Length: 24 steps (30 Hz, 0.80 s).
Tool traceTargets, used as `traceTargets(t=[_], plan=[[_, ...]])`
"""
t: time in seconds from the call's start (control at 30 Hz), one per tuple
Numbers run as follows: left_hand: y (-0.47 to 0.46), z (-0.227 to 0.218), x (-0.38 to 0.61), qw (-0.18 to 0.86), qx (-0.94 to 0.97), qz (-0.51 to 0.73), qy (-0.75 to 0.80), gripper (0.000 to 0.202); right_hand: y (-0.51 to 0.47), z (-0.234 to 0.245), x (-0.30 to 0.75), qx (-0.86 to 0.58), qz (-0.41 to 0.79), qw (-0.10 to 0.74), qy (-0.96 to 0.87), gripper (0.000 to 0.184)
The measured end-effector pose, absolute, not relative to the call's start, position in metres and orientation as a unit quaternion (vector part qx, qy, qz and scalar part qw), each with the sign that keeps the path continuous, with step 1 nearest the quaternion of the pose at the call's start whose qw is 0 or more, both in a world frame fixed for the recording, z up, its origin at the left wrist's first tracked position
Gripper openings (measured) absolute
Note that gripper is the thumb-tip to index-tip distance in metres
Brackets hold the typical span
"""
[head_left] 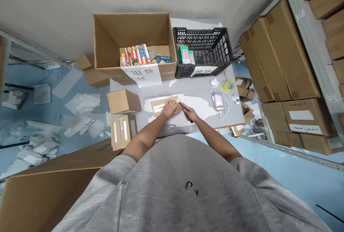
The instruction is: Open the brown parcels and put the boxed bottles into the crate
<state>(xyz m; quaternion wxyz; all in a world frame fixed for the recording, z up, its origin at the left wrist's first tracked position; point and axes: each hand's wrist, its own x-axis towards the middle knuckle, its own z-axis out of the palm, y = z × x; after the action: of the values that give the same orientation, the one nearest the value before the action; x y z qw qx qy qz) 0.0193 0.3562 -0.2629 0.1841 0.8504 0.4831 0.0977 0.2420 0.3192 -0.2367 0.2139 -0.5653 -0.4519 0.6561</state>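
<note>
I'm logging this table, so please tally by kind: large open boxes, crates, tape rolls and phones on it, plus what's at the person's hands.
Large open box: 1
Black crate: 1
Tape roll: 1
Phone: 1
Hand tool in right hand: 1
Cardboard package under left hand: 1
Total: 6

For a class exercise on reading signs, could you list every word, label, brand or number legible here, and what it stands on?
"退货区": white sheet on the large cardboard box.
"换货", apparently: curled paper on the black crate.
Too small or blurred to read surely: the flag-covered book, blue book, phone screen, package label, shelf-box labels, shelf tags, shirt mark.
</note>
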Motion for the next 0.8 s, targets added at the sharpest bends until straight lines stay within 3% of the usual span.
traceTargets(t=[0.17, 0.33, 0.4, 0.53, 0.63, 0.8], plan=[[0.356, -0.259, 0.019, 0.195, 0.825, 0.113, 0.518, 0.053, 0.314, -0.236, 0.245, -0.571, 0.642, 0.196, -0.473, 0.062], [0.361, -0.244, 0.02, 0.177, 0.809, 0.109, 0.549, 0.093, 0.305, -0.234, 0.247, -0.598, 0.621, 0.196, -0.467, 0.063], [0.364, -0.236, 0.019, 0.183, 0.823, 0.067, 0.534, 0.1, 0.307, -0.235, 0.245, -0.621, 0.603, 0.225, -0.448, 0.063], [0.371, -0.222, 0.016, 0.196, 0.831, -0.018, 0.52, 0.1, 0.315, -0.236, 0.238, -0.643, 0.564, 0.252, -0.453, 0.052], [0.379, -0.214, 0.017, 0.18, 0.773, -0.047, 0.607, 0.096, 0.323, -0.236, 0.231, -0.664, 0.541, 0.228, -0.463, 0.044], [0.403, -0.21, 0.007, 0.169, 0.573, -0.091, 0.797, 0.1, 0.33, -0.237, 0.212, -0.674, 0.516, 0.204, -0.488, 0.06]])
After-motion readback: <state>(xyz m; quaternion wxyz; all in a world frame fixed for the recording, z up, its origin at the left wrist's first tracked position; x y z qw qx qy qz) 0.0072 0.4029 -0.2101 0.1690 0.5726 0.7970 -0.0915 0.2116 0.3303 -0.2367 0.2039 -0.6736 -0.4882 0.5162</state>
